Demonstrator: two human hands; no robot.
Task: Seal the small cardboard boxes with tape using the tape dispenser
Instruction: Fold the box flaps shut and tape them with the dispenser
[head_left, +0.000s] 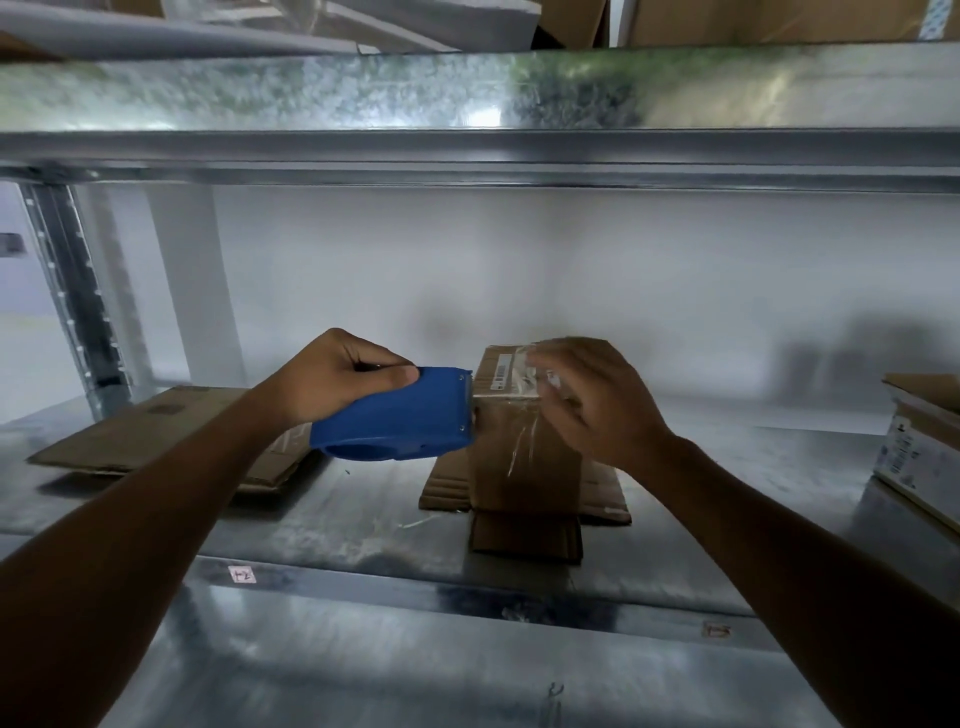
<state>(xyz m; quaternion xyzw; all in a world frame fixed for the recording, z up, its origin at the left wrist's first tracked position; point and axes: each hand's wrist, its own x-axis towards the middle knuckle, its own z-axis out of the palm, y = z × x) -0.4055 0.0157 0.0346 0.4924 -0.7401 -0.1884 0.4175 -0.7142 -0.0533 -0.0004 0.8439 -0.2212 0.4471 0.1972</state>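
**Centre frame, lower shelf: taping a small box**

Mid-frame on the metal shelf (363, 525), the small cardboard box (514, 467) stands on a flattened carton (447, 493). The left hand (337, 379) has its grip wrapped round the blue tape dispenser (400, 421), thumb on top. The dispenser's nose touches the box's upper left edge. The right hand (597, 410) lies over the box's top right corner, grip spread and loose. Its fingers are blurred, so can't tell pressing from just touching. Clear tape (524, 441) runs over the top and down the front face, wrinkled.

Handling guess: the box looks light and thin-walled, likely to slide or tip under dispenser pull. Brace it from the top or far side, off the seam. Tape is sticky and creases easily. The dispenser is rigid plastic; hold the body, away from the cutter end.

More flat cardboard (156, 436) lies at left, cartons (919, 452) at the right edge.
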